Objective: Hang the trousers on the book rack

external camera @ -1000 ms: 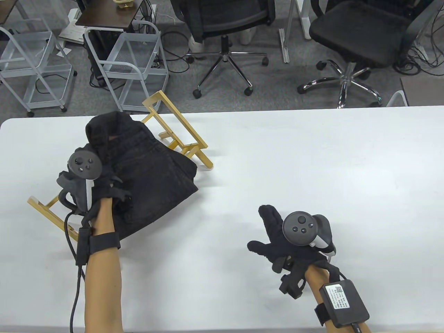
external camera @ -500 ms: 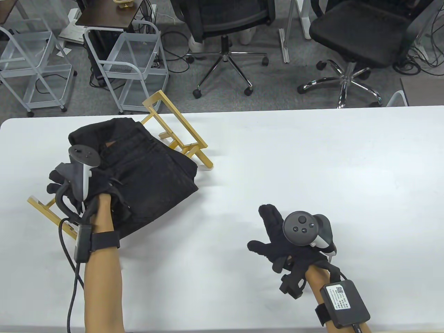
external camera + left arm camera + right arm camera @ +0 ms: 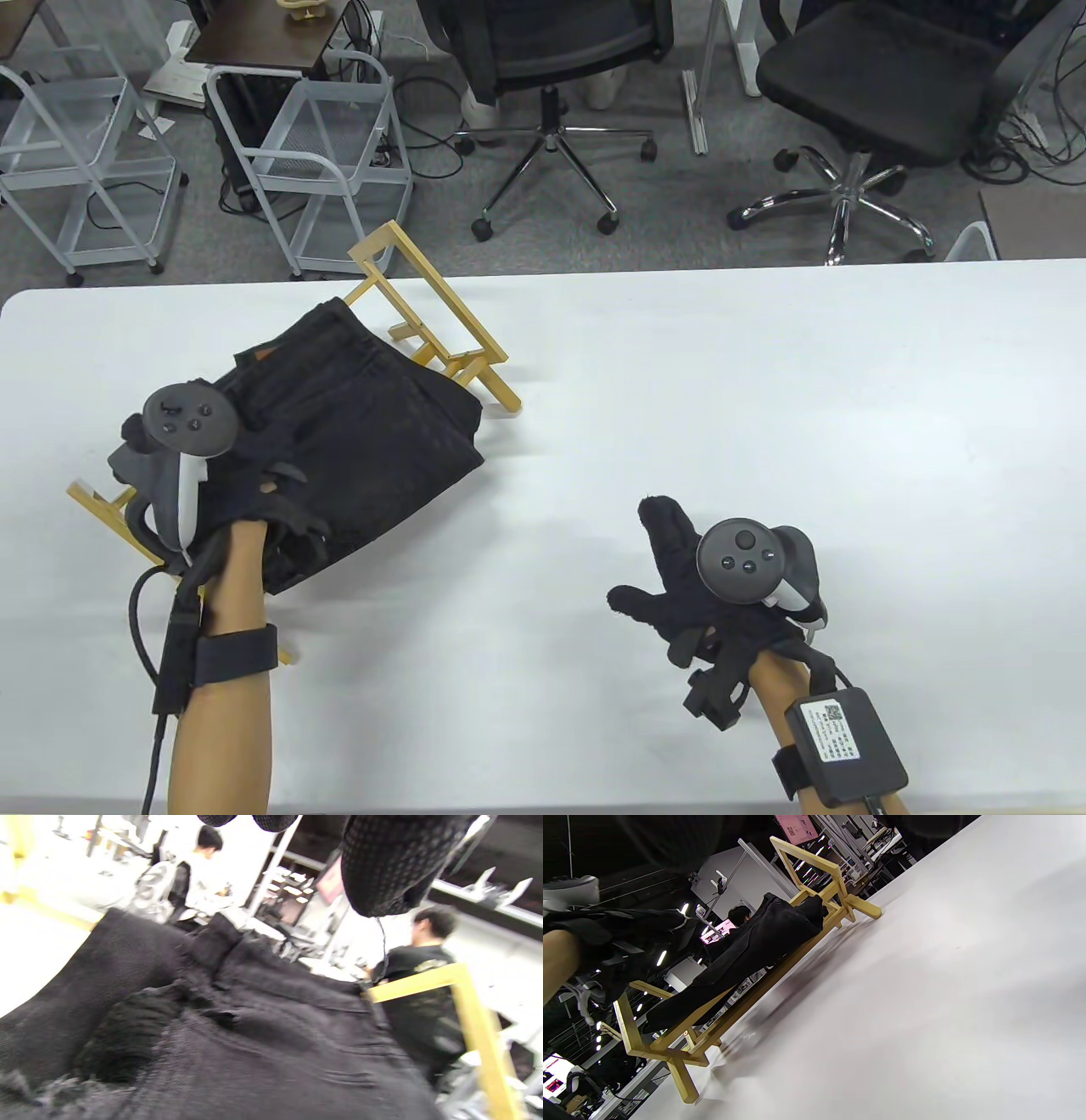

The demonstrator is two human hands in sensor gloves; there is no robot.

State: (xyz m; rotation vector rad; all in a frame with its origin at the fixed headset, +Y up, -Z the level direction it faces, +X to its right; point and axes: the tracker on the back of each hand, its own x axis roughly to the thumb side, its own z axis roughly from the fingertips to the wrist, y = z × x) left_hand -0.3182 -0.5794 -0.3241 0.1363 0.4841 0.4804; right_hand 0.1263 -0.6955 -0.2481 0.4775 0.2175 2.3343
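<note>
Black folded trousers [image 3: 365, 424] lie draped across a low wooden book rack [image 3: 441, 314] at the table's left. My left hand [image 3: 242, 497] hovers over their near left end. In the left wrist view its fingers [image 3: 382, 870] hang free above the cloth [image 3: 237, 1043], with a rack bar [image 3: 466, 1001] at the right. My right hand [image 3: 657, 573] rests open and empty on the table at front right, fingers spread. The right wrist view shows the trousers [image 3: 746, 946] lying over the rack [image 3: 814, 861] from the side.
The white table [image 3: 764, 407] runs wide to the right of the rack. Beyond its far edge stand two metal trolleys [image 3: 322, 161] and two office chairs [image 3: 551, 51]. The rack's near left end [image 3: 93, 501] sticks out close to the table's left edge.
My left hand lowered the raised waistband end of the trousers onto the rack, let it go, and drew back toward me. My right hand barely moved.
</note>
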